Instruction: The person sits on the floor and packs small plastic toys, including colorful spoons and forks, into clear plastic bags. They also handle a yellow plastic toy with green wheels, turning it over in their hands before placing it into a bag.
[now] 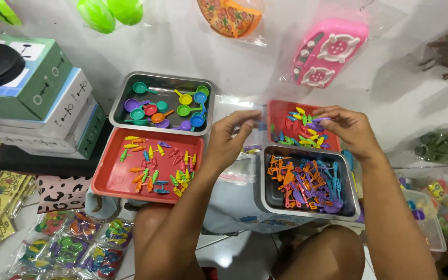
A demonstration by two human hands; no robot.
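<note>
My left hand (229, 137) pinches the edge of a small clear plastic bag (242, 103) between the trays. My right hand (348, 127) hovers over a red tray (278, 111) of tiny colourful toy pieces, its fingertips on a small purple piece (317, 120). Just below, a metal tray (351, 207) holds orange, purple and blue toy utensils. At the left, another red tray (110, 179) carries small toy vegetables, and a metal tray (123, 101) behind it holds toy pans and ladles.
Stacked green and white boxes (53, 98) stand at the left. Bagged toys lie around: a pink toy stove (327, 52), a pizza toy (229, 18), green items (110, 13), filled packets (73, 249) at the lower left. A clear bin (431, 223) sits at the right.
</note>
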